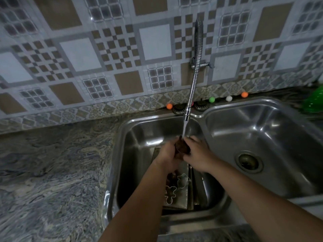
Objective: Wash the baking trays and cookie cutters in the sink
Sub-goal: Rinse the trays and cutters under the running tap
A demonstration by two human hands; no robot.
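Cookie cutter, brown with dirt, held under the water from the flexible tap, pinched between both hands. Left hand curled round its left edge; fingers of right hand bent over its right edge, close together. Exact fingertip contact not clear, hidden behind the cutter. Below the fingers, down in the left basin, lay baking trays with a gingerbread-man cutter and a second cutter on top, not yet washed by the look of them. Risks from here, only as a guess: wet thin metal could have slipped from the pinch and dropped onto the trays; sharp rim could have cut a fingertip if rubbed hard.
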